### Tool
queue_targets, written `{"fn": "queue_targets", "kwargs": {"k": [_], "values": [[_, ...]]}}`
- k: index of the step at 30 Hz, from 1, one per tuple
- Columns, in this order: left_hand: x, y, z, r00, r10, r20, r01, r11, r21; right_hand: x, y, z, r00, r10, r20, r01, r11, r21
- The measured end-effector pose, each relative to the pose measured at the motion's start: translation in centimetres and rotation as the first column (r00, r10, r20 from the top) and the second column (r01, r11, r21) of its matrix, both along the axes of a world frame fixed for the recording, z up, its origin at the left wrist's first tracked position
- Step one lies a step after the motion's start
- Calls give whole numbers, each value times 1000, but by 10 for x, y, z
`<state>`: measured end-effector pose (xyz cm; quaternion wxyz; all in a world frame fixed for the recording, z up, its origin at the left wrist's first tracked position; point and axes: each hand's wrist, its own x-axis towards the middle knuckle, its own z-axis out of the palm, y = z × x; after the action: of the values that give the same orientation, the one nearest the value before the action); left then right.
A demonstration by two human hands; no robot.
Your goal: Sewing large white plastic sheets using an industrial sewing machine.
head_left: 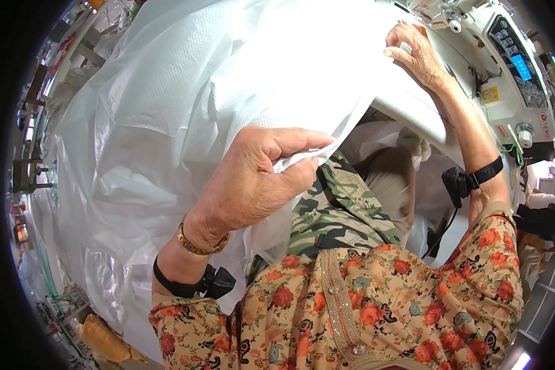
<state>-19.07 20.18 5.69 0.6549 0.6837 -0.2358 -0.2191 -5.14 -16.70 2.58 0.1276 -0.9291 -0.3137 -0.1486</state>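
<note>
A large sheet of white, finely textured fabric (160, 105) spreads from my lap up over the sewing table. My left hand (259, 172) pinches its near edge between thumb and fingers, low in front of me. Farther up and to the right, my right hand (419, 55) is curled at the sheet's far right edge, beside the sewing machine (505, 92). Glare washes out the fabric there, so what lies between those fingertips cannot be made out. The machine's needle area is also hard to see.
The machine's control panel (519, 65) has a lit blue display. Its pale bed edge (413, 117) runs below my right forearm. A brown wrapped bundle (105, 339) lies at lower left, near metal racks. Camouflage cloth (345, 209) covers my lap. Another person's dark sleeve (542, 225) shows at far right.
</note>
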Motion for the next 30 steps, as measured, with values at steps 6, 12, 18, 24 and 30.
{"fn": "queue_targets", "kwargs": {"k": [6, 12, 18, 24, 30], "values": [[-15, -2, -14, 968, 40, 248, -67, 993, 100, -1, 1, 9, 997, -22, 80, 38, 980, -197], [-20, -22, -42, 850, -55, 523, -52, 981, 187, -5, 11, 1, 940, -240, 244, 275, 954, -121], [-25, -61, -53, 728, -121, 675, -55, 971, 233, -39, 20, -19, 867, -498, 30, 496, 866, 55], [-19, -82, -42, 645, -204, 737, -119, 925, 360, -44, 17, -11, 849, -525, -54, 528, 843, 109], [-7, -96, -36, 584, -234, 777, -132, 917, 376, -39, 13, -11, 830, -557, 6, 555, 828, 80]]}}
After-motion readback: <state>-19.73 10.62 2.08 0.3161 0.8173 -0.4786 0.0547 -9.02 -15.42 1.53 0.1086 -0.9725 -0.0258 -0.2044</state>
